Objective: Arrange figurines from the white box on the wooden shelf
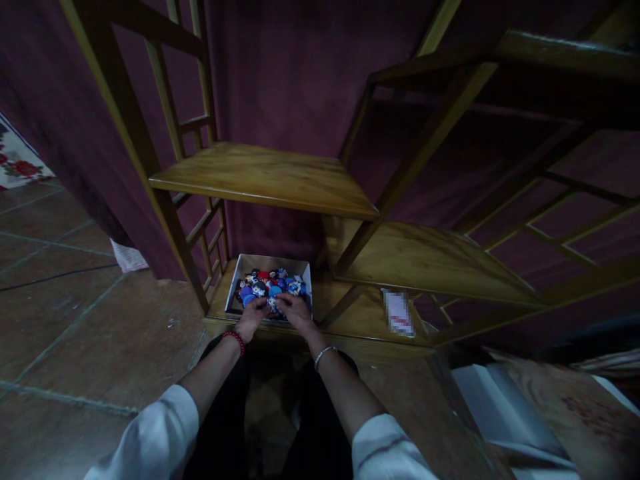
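Observation:
A white-edged cardboard box stands on the bottom shelf, filled with small colourful figurines in blue, red, black and white. Over its front side, my left hand and my right hand come together with bent fingers. Between their fingertips is one small blue-and-white figurine, which both hands pinch from either side. Its lower part is hard to make out in the dim light. A red bead bracelet is on my left wrist and a pale one on my right.
The wooden shelf unit surrounds the box, with a shelf board above it and slanted posts to the right. A blurred white packet lies on the lower shelf. Dark red curtain hangs behind. White boxes sit on the floor at right.

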### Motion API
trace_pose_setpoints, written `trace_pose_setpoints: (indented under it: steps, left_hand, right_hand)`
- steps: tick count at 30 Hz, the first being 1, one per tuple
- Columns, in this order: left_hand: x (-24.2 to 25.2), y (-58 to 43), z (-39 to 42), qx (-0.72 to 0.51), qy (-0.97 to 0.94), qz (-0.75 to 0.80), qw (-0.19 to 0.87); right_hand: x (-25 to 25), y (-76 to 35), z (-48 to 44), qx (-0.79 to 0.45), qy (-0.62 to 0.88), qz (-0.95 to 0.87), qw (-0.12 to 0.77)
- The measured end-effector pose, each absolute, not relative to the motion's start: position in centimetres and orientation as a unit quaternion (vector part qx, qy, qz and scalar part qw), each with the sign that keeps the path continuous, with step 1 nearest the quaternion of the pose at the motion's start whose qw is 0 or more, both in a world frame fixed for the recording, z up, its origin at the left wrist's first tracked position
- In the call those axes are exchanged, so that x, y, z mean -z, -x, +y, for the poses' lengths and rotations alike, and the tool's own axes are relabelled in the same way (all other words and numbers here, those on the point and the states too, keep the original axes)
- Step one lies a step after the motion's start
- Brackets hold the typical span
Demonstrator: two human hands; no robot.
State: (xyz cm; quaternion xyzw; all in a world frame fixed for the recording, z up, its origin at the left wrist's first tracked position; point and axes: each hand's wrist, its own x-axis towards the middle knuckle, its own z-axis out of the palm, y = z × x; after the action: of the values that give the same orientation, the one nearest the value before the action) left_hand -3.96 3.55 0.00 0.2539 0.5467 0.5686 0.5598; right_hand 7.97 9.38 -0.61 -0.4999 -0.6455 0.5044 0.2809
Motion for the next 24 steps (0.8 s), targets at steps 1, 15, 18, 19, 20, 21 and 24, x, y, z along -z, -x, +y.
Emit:
trace_pose_setpoints:
  steps: [1, 15, 18, 19, 20, 21, 24]
  left_hand:
    - [0.0, 4.0, 3.5, -0.568, -0.250, 0.546, 0.562]
    - [1.0, 4.8, 4.2, -0.578, -0.168, 0.590, 0.539]
    - [1.2, 4.8, 4.4, -0.565, -0.180, 0.598, 0.539]
    - [1.2, 4.8, 4.4, -0.560, -0.186, 0.602, 0.538]
    - [1.3, 4.8, 4.5, -0.556, -0.191, 0.606, 0.536]
    - [1.3, 4.8, 4.5, -0.552, -0.194, 0.611, 0.533]
    - [1.5, 4.7, 4.6, -0.541, -0.210, 0.623, 0.525]
  right_hand:
    - [0.7, -7.9, 9.4, -0.510, 0.500, -0.641, 0.282]
    - [3.4, -8.8, 10.2, -0.448, 0.572, -0.624, 0.290]
    - [3.7, -8.9, 10.3, -0.434, 0.578, -0.633, 0.278]
    - [3.8, -8.9, 10.4, -0.429, 0.579, -0.637, 0.274]
    - [3.8, -8.9, 10.4, -0.424, 0.581, -0.640, 0.271]
    - [3.9, -8.8, 10.4, -0.420, 0.582, -0.643, 0.267]
    - [3.9, -8.7, 10.3, -0.413, 0.586, -0.645, 0.263]
